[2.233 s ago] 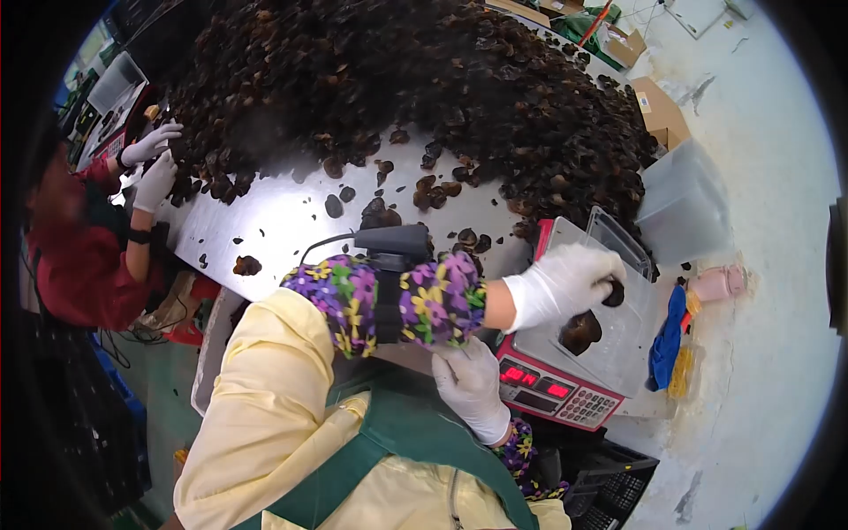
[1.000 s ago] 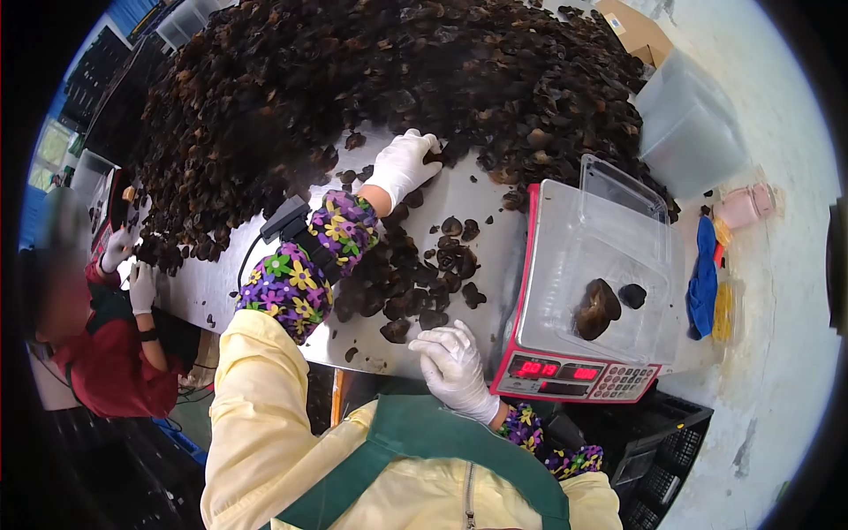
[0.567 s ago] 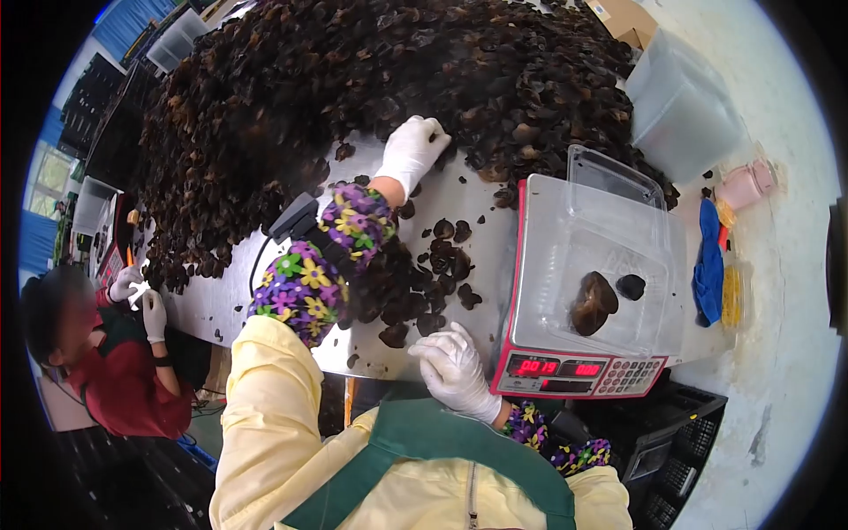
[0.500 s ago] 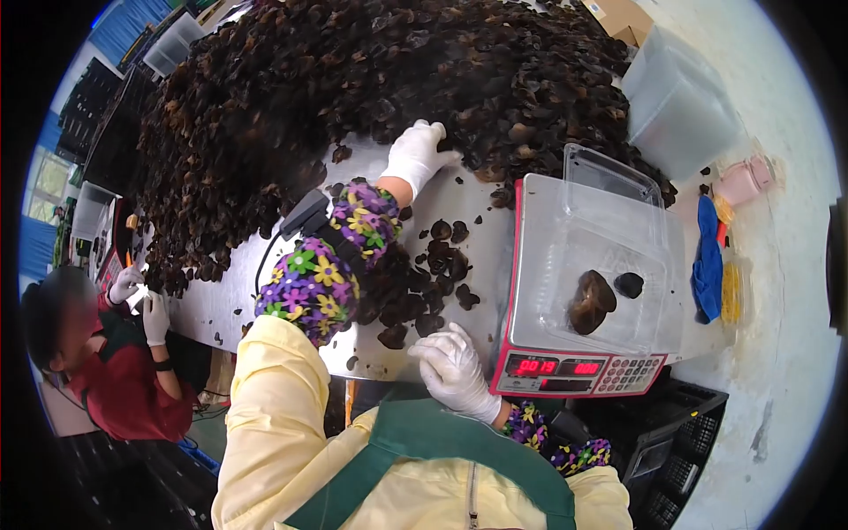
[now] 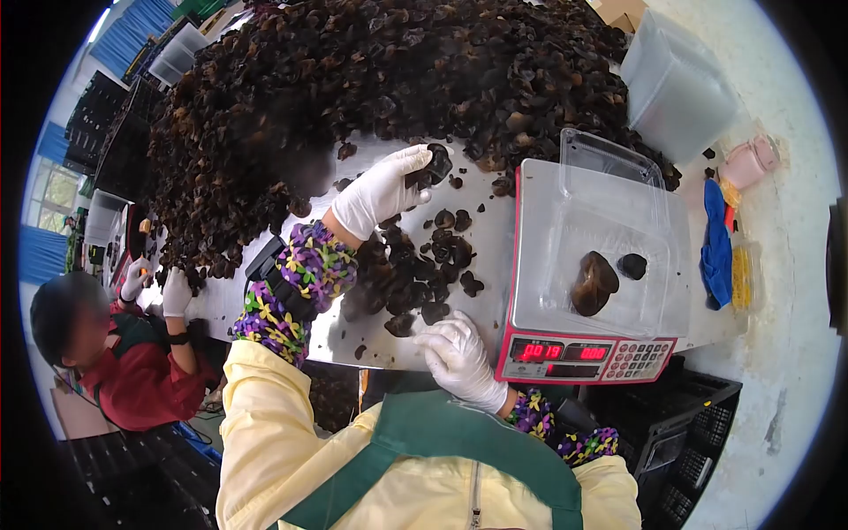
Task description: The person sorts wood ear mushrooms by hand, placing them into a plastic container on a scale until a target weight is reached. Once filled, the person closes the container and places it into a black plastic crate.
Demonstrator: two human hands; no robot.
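Note:
My left hand (image 5: pixel 384 196), in a white glove, is closed on a dark piece of wood ear mushroom (image 5: pixel 433 165) and holds it over the metal table (image 5: pixel 309 252). Below it lies a loose cluster of wood ear pieces (image 5: pixel 420 276). My right hand (image 5: pixel 461 360), also gloved, rests at the table's front edge beside the scale, fingers loosely bent and apart, with nothing visible in them. On the scale (image 5: pixel 552 349) sits a clear plastic box (image 5: pixel 636 291) with an open lid. Inside are a large brown wood ear piece (image 5: pixel 594 284) and a small black one (image 5: pixel 632 266). The red display reads 0.019.
A large heap of wood ear (image 5: pixel 353 79) covers the table's far side. Stacked clear boxes (image 5: pixel 676 84), a blue cloth (image 5: pixel 716 247) and a pink jar (image 5: pixel 749 163) stand at the right. Black crates (image 5: pixel 680 433) sit below the scale. A co-worker (image 5: pixel 141 380) works at the left.
My left hand has drawn back from the heap's edge towards me, now with a wood ear piece in its fingers. My right hand has barely moved.

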